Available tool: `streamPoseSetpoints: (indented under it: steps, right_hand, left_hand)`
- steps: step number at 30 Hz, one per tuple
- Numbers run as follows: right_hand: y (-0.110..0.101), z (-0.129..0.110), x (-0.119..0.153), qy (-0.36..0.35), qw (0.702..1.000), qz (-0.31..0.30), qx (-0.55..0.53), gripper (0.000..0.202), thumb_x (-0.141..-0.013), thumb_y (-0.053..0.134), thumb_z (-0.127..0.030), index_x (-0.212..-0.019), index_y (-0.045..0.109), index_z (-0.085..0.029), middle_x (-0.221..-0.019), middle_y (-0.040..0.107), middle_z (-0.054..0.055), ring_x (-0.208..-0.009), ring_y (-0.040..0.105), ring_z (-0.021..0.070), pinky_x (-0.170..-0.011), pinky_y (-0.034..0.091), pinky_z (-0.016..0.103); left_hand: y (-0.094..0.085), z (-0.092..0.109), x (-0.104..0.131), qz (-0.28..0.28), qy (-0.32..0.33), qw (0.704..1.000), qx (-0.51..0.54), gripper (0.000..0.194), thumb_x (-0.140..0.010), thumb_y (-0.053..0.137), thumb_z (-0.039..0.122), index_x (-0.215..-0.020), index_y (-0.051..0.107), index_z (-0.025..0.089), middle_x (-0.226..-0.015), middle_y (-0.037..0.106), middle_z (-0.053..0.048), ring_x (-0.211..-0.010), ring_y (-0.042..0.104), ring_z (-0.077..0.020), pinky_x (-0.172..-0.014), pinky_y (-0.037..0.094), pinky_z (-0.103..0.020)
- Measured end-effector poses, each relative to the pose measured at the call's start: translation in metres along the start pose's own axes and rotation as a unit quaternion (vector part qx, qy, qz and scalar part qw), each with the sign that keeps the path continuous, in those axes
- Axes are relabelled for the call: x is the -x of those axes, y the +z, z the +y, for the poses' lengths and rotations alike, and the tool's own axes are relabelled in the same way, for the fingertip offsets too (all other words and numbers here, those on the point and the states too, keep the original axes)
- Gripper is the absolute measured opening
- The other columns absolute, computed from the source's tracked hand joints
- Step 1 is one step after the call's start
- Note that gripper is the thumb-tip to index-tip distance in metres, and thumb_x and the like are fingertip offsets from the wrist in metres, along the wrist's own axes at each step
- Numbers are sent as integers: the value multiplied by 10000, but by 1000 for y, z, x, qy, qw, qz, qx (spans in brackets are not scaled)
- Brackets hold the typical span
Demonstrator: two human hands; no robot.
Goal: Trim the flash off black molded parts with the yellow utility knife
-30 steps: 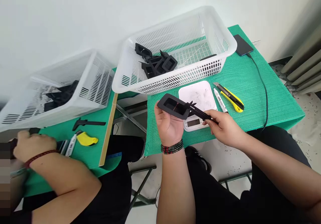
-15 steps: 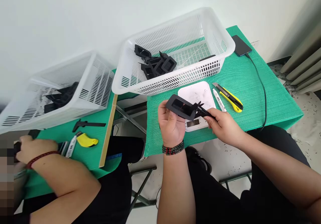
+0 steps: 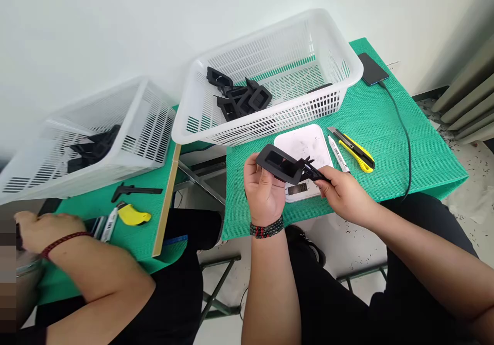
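My left hand [image 3: 265,190] is closed on one end of a black plastic frame [image 3: 270,172] with a rectangular opening, thumb on its near edge. My right hand [image 3: 343,188] grips a black caliper [image 3: 311,171]. The caliper's jaws meet the right end of the frame; exactly where they touch is hard to make out. Both things are held above a white digital scale [image 3: 304,141], whose display partly shows below them. A white marker [image 3: 338,154] and a yellow box cutter [image 3: 353,149] lie to the right of the scale.
Behind the scale stands a white basket [image 3: 270,126] holding several black frames [image 3: 247,100]. A cabled phone-like device [image 3: 372,69] lies at the back right. At left, a co-worker's hand [image 3: 50,231] works beside another basket [image 3: 127,154], a second caliper [image 3: 135,190] and a yellow-handled tool [image 3: 133,214].
My hands, the frame and the caliper stay almost in place. At left, the co-worker's hand has shifted slightly leftward.
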State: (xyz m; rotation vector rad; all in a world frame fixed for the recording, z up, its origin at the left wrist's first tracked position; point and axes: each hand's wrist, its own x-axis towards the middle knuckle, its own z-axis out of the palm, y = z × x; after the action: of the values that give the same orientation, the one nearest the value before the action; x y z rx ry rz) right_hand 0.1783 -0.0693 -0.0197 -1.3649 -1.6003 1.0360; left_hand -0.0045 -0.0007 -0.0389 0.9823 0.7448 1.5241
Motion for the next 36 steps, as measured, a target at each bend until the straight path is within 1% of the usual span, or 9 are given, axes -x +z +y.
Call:
streamPoseSetpoints:
  steps: [4,8,16,21,24,27,31,33,36]
  right_hand:
    - [1,1,-1,4,1000,13,-3,216,-980,463,-271,-776,396,-254,-645,515,-19,-584,441,157,-555,302,283]
    - [1,2,-2,9,998,60,5,307,-952,523,-309,-725,322,-259,-612,428,-37,-576,355,148,-550,276,282]
    - [-4,3,-6,18,996,85,9,389,-955,568,-388,-684,327,-248,-609,375,-41,-603,328,145,-562,266,290]
    - [-6,6,-7,24,994,103,5,455,-955,587,-437,-661,295,-248,-599,332,-50,-591,319,138,-555,247,291]
    - [-7,7,-7,27,994,103,2,443,-955,579,-450,-661,316,-247,-602,340,-49,-594,328,139,-555,260,288]
    - [-6,7,-7,36,993,110,3,389,-962,548,-443,-680,368,-246,-608,380,-41,-597,348,146,-555,278,288]
    - [-4,7,-7,38,993,114,5,337,-972,518,-415,-710,391,-245,-623,441,-24,-600,381,156,-560,293,288]
    - [-4,6,-7,37,994,106,10,323,-973,508,-390,-715,376,-248,-621,443,-23,-596,384,158,-557,291,286]
    - [-4,4,-7,38,994,98,23,287,-973,486,-331,-731,352,-254,-628,444,-21,-595,389,163,-551,279,282]
  left_hand:
    - [1,2,0,-10,-5,1000,4,360,-786,868,417,-1081,699,300,-1066,715,-11,-971,718,-186,-824,633,-337]
    - [0,5,-1,-27,-13,1000,3,351,-769,882,379,-1067,717,294,-1065,716,-18,-969,711,-177,-857,631,-331]
    - [3,4,1,-19,-9,1000,6,382,-746,902,364,-1075,716,305,-1047,726,-12,-953,712,-172,-866,636,-329]
    - [1,2,1,-23,8,1000,2,365,-779,880,358,-1093,700,309,-1064,712,-9,-967,706,-172,-861,633,-337]
    - [-2,-2,-2,-21,42,999,-23,370,-794,866,379,-1103,675,311,-1062,689,-13,-953,696,-171,-834,630,-331]
    - [-3,-6,-3,-7,100,991,-90,427,-796,862,407,-1144,636,305,-1083,659,-32,-963,684,-171,-824,619,-311]
    - [6,-9,3,6,206,953,-222,532,-797,858,419,-1210,558,269,-1162,619,-66,-1042,676,-185,-905,597,-329]
    - [15,-10,8,-1,249,931,-268,537,-824,835,392,-1238,524,252,-1169,607,-75,-1029,685,-183,-889,602,-327]
    - [25,-13,14,-30,285,912,-294,503,-865,788,322,-1269,499,242,-1163,599,-79,-989,701,-175,-835,616,-316]
